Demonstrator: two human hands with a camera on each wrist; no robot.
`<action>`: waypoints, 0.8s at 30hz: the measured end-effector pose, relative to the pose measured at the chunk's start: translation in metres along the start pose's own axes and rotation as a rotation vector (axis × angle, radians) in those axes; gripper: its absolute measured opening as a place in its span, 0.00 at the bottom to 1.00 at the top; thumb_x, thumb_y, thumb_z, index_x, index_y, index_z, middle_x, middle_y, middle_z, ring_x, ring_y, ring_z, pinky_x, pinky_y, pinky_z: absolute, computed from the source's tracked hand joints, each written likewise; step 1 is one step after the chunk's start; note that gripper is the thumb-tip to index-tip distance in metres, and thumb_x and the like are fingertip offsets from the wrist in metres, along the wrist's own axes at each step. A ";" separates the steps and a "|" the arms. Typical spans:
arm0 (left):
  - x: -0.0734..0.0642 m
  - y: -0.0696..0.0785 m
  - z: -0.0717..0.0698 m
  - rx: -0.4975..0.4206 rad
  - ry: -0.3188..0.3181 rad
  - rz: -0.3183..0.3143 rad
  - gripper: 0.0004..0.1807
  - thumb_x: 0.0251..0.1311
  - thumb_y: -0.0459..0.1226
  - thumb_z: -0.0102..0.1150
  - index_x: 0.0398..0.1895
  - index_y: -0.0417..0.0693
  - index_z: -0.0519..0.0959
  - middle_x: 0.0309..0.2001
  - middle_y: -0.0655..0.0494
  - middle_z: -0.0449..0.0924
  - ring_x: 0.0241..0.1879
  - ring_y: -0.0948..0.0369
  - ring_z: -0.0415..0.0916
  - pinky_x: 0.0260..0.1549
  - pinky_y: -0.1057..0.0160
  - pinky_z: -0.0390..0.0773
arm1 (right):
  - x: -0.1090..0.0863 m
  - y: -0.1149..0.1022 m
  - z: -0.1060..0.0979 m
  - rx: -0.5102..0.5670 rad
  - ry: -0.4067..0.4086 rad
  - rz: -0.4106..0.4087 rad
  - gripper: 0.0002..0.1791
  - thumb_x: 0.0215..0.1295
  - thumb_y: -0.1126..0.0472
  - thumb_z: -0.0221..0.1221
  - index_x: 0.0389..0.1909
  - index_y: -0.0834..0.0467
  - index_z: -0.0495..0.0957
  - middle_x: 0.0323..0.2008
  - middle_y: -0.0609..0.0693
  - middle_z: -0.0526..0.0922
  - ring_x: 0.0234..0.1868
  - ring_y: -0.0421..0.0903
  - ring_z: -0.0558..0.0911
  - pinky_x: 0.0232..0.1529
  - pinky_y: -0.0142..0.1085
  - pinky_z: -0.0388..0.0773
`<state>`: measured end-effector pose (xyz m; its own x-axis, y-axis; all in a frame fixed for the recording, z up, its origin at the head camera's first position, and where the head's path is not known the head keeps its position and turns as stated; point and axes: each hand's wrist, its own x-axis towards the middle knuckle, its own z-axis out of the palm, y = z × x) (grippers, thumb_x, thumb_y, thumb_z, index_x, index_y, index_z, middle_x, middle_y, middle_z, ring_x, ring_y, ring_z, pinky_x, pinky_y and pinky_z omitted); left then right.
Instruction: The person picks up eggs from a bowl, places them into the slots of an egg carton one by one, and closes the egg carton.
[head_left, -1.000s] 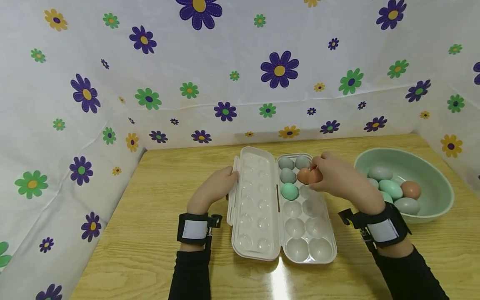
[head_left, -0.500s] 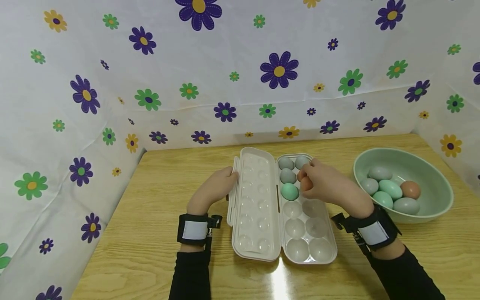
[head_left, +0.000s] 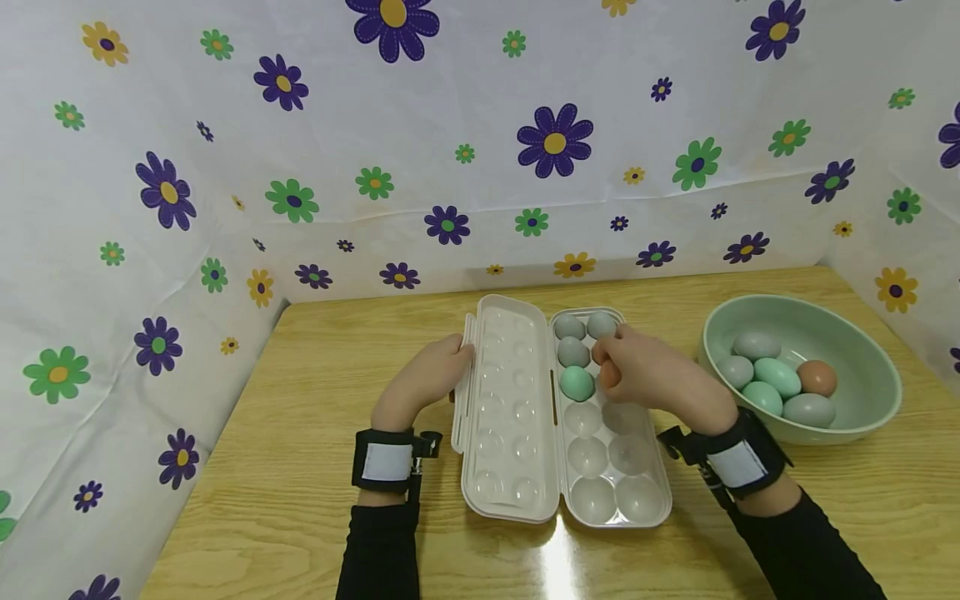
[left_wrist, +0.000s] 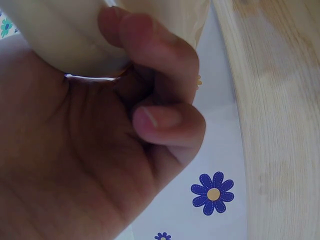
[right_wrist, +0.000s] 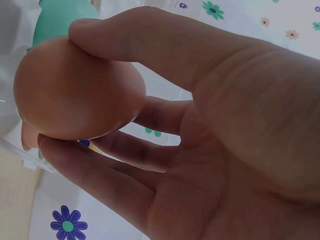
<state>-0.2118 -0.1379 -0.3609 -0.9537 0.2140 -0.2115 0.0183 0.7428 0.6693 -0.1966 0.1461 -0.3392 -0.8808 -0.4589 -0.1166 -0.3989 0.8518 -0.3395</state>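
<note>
My right hand (head_left: 656,372) pinches a brown egg (right_wrist: 75,95) between thumb and fingers, over the right column of the open egg carton (head_left: 666,467). Part of another brown egg (right_wrist: 29,135) shows behind it in the right wrist view. Beside the held egg sits a green egg (head_left: 577,383) in a left-column cup. Several grey eggs (head_left: 573,352) fill the cups at the carton's far end. My left hand (head_left: 423,375) grips the outer edge of the carton's lid (head_left: 507,417), which lies folded back to the left. In the left wrist view, its fingers (left_wrist: 170,60) curl at the pale plastic.
A pale green bowl (head_left: 873,367) stands right of the carton, holding several grey and green eggs and one brown egg (head_left: 817,378). The wooden table (head_left: 322,400) ends at a flower-printed cloth (head_left: 337,150) at the back and sides. The nearer carton cups (head_left: 592,500) hold no eggs.
My right hand has shifted left and slightly nearer with the brown egg, covering the brown egg that showed beside it. My left hand keeps its grip on the lid.
</note>
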 end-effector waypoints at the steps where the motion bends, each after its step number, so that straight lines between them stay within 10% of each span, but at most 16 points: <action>1: 0.000 0.000 0.000 0.000 0.000 0.000 0.22 0.74 0.44 0.30 0.46 0.40 0.73 0.28 0.48 0.75 0.23 0.57 0.73 0.21 0.65 0.72 | 0.000 0.000 0.001 -0.005 -0.005 -0.002 0.18 0.51 0.68 0.62 0.45 0.65 0.77 0.37 0.58 0.72 0.30 0.49 0.73 0.28 0.35 0.69; 24: 0.000 0.001 0.000 -0.017 -0.008 0.016 0.22 0.75 0.44 0.30 0.48 0.40 0.73 0.29 0.48 0.76 0.23 0.58 0.74 0.22 0.66 0.72 | 0.004 0.004 0.008 -0.031 -0.040 -0.022 0.18 0.53 0.67 0.62 0.47 0.66 0.75 0.39 0.59 0.74 0.33 0.51 0.74 0.34 0.40 0.76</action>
<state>-0.2113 -0.1369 -0.3603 -0.9510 0.2308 -0.2058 0.0286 0.7283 0.6846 -0.1997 0.1457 -0.3484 -0.8609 -0.4872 -0.1470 -0.4265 0.8483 -0.3137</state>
